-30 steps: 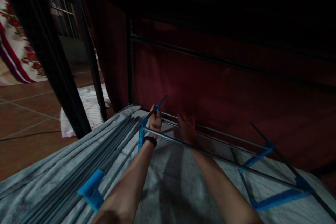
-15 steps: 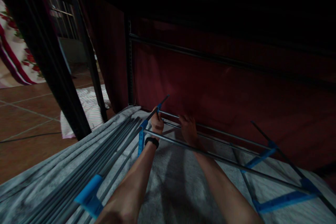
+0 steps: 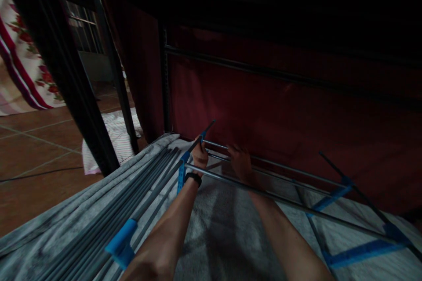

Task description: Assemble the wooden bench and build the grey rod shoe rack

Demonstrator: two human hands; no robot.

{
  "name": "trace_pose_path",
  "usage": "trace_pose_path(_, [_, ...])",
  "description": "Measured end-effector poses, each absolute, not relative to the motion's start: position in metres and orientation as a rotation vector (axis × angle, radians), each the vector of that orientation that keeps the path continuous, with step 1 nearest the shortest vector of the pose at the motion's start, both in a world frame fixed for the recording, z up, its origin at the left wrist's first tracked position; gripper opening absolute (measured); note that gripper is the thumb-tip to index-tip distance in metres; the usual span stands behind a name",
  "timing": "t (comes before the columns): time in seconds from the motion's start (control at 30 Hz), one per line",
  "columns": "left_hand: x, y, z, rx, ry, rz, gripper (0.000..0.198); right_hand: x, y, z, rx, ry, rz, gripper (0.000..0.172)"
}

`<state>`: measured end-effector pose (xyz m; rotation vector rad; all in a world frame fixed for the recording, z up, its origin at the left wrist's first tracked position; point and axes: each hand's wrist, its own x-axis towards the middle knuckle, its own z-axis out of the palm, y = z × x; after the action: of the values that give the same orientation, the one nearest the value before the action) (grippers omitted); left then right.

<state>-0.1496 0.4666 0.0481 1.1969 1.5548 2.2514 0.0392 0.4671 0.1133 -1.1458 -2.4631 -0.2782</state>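
A partly assembled rack of grey metal tubes and blue plastic connectors lies across the grey blanket (image 3: 214, 237). At its far left corner my left hand (image 3: 199, 154), with a black band on the wrist, is closed around a blue connector (image 3: 202, 135) on a slanting tube. My right hand (image 3: 240, 163) lies farther right with its fingers curled over the far metal tube (image 3: 283, 166). The near metal tube (image 3: 280, 201) crosses above both forearms. More blue connectors (image 3: 365, 253) join the tubes at the right end. My fingertips are partly hidden.
Several loose grey tubes (image 3: 132, 197) lie side by side on the left. Beyond the blanket stands a dark red sheet (image 3: 237, 105) behind a black metal frame (image 3: 105, 140). A striped cloth (image 3: 114, 129) lies on the tiled floor (image 3: 39, 153).
The whole view has shifted slightly, so everything sits a little farther right. Both hands keep about the same places on the rack.
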Motion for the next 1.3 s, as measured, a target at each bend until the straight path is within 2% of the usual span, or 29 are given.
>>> trace_pose_path(0.33, [-0.152, 0.471, 0.044, 1.289, 1.662, 2.236, 0.025, 0.044, 0.468, 0.114, -1.151, -2.440, -0.212, 0.045])
trace_pose_path(0.93, [-0.155, 0.481, 0.030, 1.423, 1.888, 2.161, 0.039, 0.043, 0.471, 0.110, -1.124, -2.415, -0.190, 0.045])
trace_pose_path(1.3, [-0.151, 0.484, 0.027, 1.443, 1.978, 2.124, 0.037, 0.043, 0.471, 0.112, -1.135, -2.416, -0.133, 0.043])
